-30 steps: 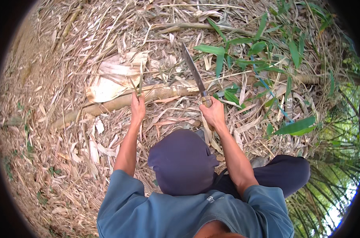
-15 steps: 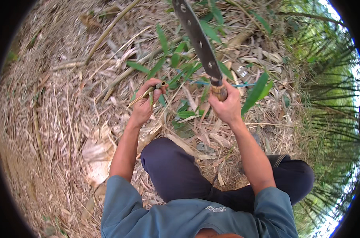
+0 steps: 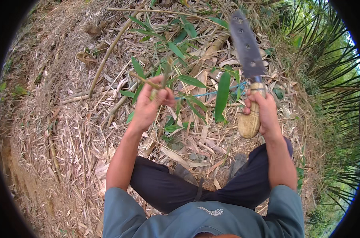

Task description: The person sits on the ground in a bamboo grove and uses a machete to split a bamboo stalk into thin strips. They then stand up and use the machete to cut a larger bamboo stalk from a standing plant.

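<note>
My right hand (image 3: pixel 268 112) is wrapped round the pale wooden handle (image 3: pixel 249 123) of a machete. Its dark blade (image 3: pixel 246 47) has a row of holes and points away from me, slightly blurred. At the left, my left hand (image 3: pixel 147 107) is closed on a cut bamboo stem (image 3: pixel 167 73) with a short side stub, partly hidden by the fingers and smeared by motion. Green bamboo leaves (image 3: pixel 222 95) lie between and beyond my hands. A thin blue cord (image 3: pixel 205 94) runs among them toward the right hand; its ends are hard to make out.
Dry bamboo leaves (image 3: pixel 69 131) cover the ground. A long thin cane (image 3: pixel 106 59) lies at the far left, and a thicker pole (image 3: pixel 213 49) lies beyond the leaves. Dense green growth (image 3: pixel 334 79) stands at the right. My bent legs (image 3: pixel 160 184) are close below my hands.
My right hand with the machete has moved right and nearer my body, away from the left hand. The stem in my left hand has turned. My view and knees have shifted.
</note>
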The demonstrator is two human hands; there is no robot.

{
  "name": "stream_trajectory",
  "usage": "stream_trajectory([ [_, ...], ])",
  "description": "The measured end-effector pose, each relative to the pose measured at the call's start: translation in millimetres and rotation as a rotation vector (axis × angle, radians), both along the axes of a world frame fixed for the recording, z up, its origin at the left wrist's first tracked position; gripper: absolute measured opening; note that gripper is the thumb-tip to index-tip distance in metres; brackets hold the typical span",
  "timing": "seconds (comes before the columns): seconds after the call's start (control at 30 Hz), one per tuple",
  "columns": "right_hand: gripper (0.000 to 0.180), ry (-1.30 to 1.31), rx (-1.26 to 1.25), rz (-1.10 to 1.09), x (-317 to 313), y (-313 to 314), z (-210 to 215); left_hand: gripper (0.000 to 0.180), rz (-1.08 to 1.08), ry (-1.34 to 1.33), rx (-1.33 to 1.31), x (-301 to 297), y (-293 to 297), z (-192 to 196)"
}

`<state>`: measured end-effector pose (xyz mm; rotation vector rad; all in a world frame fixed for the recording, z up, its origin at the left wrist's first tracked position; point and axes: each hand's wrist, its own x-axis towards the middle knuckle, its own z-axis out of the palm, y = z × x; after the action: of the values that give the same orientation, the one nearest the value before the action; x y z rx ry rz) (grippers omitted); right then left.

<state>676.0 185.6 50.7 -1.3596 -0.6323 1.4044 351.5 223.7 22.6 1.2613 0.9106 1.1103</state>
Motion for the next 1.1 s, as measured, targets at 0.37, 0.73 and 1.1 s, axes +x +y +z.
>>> stream_trajectory([
  [0.37, 0.016, 0.262, 0.129, -0.144, 90, -43, 15, 0.025, 0.846, 0.942, 0.569, -12, 23, -72],
  [0.73, 0.013, -0.128, 0.504, -0.122, 73, -60, 16, 0.018, 0.344, 0.280, -0.080, 120, -1, -45],
  [1.1, 0.009, -0.108, 0.387, -0.014, 59, -69, -4, 0.021, -0.167, 0.127, -0.328, 126, -1, -51],
])
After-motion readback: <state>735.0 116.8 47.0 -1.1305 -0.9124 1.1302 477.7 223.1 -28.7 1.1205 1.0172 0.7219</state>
